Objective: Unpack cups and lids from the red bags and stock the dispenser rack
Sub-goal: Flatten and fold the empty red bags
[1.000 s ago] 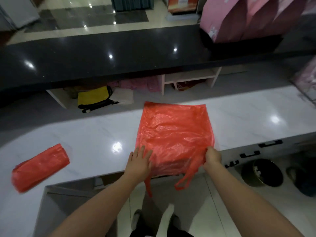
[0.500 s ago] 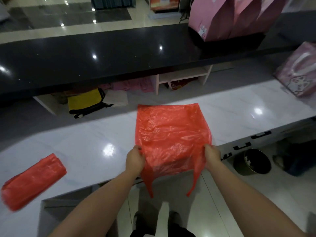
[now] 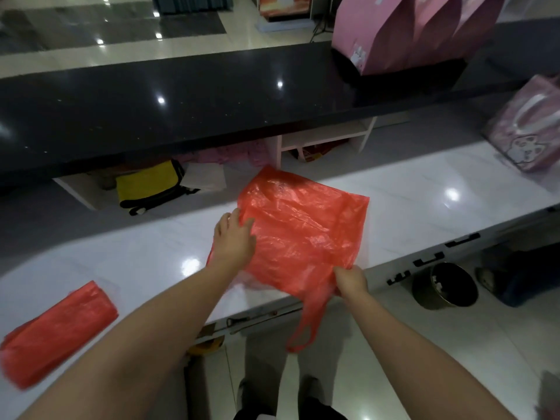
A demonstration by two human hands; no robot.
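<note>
black upper counter (image 3: 181,110) runs across the back, w/ pink paper bags (image 3: 403,34) standing on its right end. below it the white marble counter (image 3: 424,207), nearer the person. flat red bag (image 3: 306,234) lies mid-counter, near edge lifted, one handle loop (image 3: 303,328) hanging off the front edge. 2nd red bag, folded (image 3: 57,331), lies far left on the same counter, well apart. pink printed bag (image 3: 527,128) at right edge. dark round bin (image 3: 445,284) on floor at right. both forearms reach fwd. left hand (image 3: 233,237) palm down, fingers spread, pressing the bag's left side. right hand (image 3: 351,280) fingers curled, pinching the bag's near right corner by the handle.
</note>
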